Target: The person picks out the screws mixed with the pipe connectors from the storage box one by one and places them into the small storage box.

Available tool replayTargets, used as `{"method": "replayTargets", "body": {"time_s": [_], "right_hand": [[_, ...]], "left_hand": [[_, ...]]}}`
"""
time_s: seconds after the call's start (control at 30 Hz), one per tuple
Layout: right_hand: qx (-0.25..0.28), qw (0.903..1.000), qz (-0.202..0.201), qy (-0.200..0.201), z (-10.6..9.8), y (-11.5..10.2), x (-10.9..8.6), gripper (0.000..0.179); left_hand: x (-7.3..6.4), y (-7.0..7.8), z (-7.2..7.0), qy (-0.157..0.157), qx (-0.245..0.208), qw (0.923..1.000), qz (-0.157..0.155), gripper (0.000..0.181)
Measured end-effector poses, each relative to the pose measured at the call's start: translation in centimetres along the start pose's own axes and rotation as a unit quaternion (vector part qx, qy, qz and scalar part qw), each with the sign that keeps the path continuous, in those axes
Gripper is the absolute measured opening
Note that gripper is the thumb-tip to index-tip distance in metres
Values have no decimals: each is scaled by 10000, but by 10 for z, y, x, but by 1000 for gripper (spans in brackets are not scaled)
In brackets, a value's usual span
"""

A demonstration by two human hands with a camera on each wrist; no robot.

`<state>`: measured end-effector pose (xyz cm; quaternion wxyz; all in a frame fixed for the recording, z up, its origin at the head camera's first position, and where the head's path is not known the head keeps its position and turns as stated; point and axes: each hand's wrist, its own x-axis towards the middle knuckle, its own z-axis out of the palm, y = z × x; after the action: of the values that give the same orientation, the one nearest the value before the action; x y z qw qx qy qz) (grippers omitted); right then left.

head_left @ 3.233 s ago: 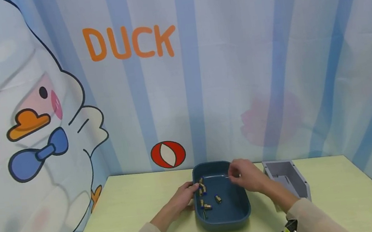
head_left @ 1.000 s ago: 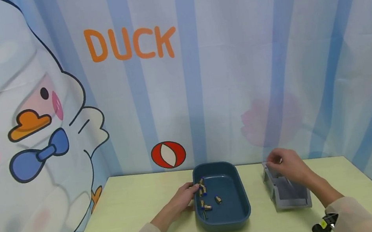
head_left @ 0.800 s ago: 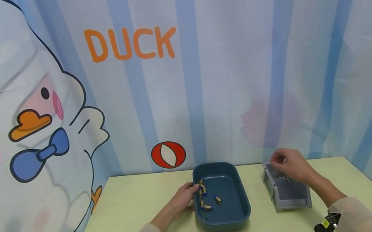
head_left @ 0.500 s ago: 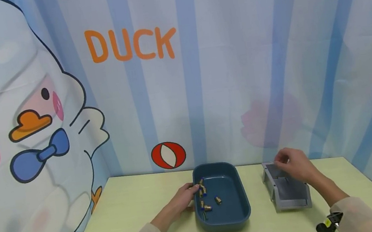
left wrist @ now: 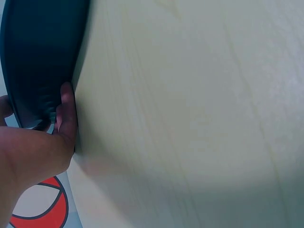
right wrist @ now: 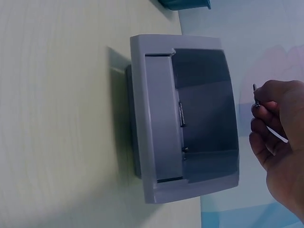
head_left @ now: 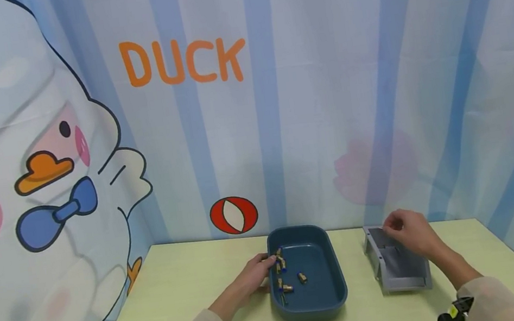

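Note:
My left hand (head_left: 252, 275) grips the left wall of a dark blue plastic bin (head_left: 324, 304), thumb over the rim and fingers outside. Several brass fittings (head_left: 302, 277) with blue ends lie in that bin, most along its left side. My right hand (head_left: 410, 232) is raised over the back of a grey box (head_left: 406, 282). In the right wrist view its thumb and fingertip pinch a small screw (right wrist: 255, 94). Inside the grey box lie a threaded screw (right wrist: 182, 115) and another small screw (right wrist: 185, 149), partly hidden by the front lip.
Both containers stand near the back edge of a pale wooden table (head_left: 193, 268), a gap between them. Behind the table hangs a printed curtain (head_left: 307, 93) with a duck pattern. Each wrist wears a small black camera (head_left: 451, 317).
My right hand has gone from the blue bin's right rim to above the grey box, then drifted slightly right. The left hand keeps its grip on the blue bin.

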<state>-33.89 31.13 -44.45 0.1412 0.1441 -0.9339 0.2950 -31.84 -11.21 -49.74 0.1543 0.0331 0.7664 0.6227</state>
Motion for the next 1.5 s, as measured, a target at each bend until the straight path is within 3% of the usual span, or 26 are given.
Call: {"method": "replayTargets", "body": {"time_s": [0.97,1.23,1.5], "right_hand": [[55,9997,144,170,20,10,-6,6],[68,9998,36,174,21,1,-5,7],[280,9992,-237,168,28,-21,-1,7]], "left_hand": [[1,-3,1,-48,-110,9999,47,61],[1,-2,0,-31,-75,10000,46,60],[2,-3,0,-6,-70,10000,14,61]]}}
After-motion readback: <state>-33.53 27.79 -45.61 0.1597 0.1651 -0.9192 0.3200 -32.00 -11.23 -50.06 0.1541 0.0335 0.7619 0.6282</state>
